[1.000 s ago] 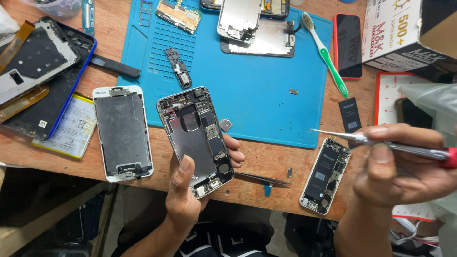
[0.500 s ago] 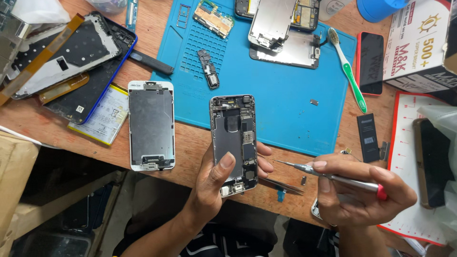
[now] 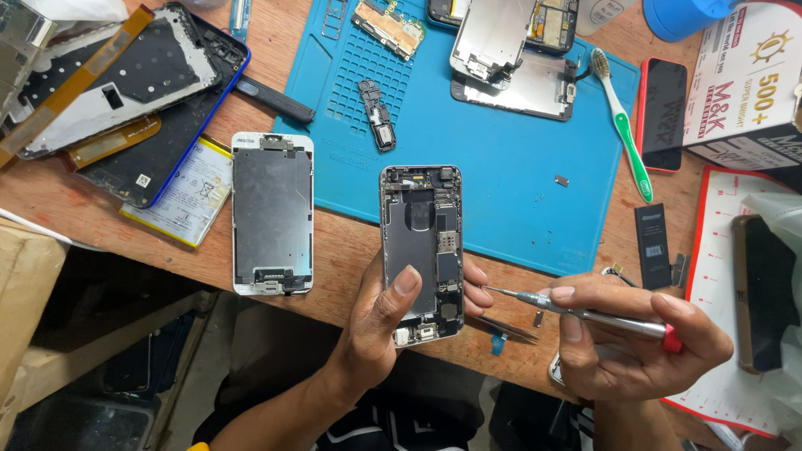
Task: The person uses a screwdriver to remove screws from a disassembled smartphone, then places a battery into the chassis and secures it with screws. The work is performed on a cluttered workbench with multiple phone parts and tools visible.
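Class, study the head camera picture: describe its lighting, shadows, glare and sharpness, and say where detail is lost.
Head view: even, soft light, with only faint shadows under the left hand and right hand; mild sheen on the blue mat and the metal shield plates; the opened phone and screwdriver are sharp; the area under the bench is dark, and the white plastic at the right edge is washed out.

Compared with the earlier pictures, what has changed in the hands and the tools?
The right hand brought the screwdriver leftward, so its tip is now near the edge of the opened phone. The left hand lifted that phone more upright, thumb on its inside. Both grips stayed; the detached screen still lies on the table.
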